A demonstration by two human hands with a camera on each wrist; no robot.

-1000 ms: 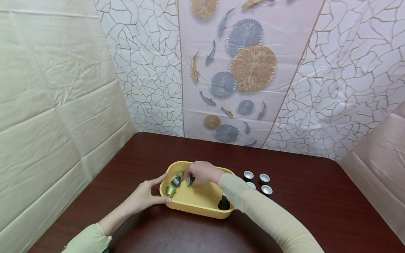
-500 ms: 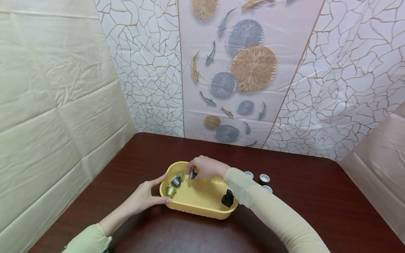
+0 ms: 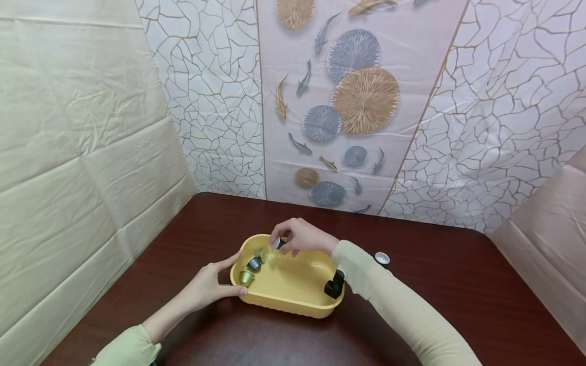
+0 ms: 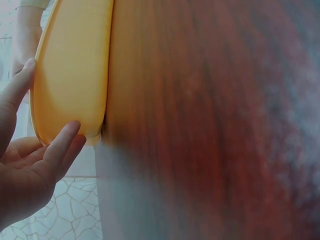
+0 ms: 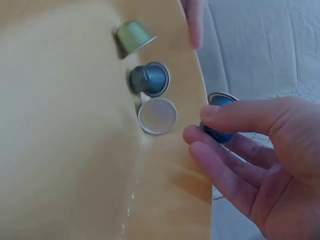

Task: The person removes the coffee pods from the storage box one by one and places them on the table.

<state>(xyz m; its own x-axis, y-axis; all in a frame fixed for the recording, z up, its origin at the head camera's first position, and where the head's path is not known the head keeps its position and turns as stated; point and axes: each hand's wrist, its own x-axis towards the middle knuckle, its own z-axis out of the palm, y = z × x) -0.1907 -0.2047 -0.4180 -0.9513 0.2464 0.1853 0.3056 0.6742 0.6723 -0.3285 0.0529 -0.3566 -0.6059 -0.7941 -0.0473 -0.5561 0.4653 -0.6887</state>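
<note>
My left hand (image 3: 208, 284) grips the left end of a yellow tray (image 3: 293, 304), its thumb on the near side and its fingers on the far side. My right hand (image 3: 306, 237) pinches a dark blue coffee capsule (image 5: 220, 136) between thumb and fingers, over the tray's far rim; its pale lid shows in the head view. Left in the tray lie a green capsule (image 5: 134, 37), another blue capsule (image 5: 152, 79) and a capsule with its silver lid (image 5: 158, 116) facing the right wrist camera. Black capsules (image 3: 334, 287) lie together at the tray's right end.
On the dark red wooden table (image 3: 448, 284), right of the tray, stands a black capsule with a silver lid (image 3: 382, 258). The right sleeve (image 3: 389, 290) partly hides another behind it. Cloth-covered walls (image 3: 91, 152) close in the table's left and back.
My right hand has lifted the dark blue capsule from inside the tray toward its far rim. The sleeve now covers more capsules on the table. My left hand keeps its grip.
</note>
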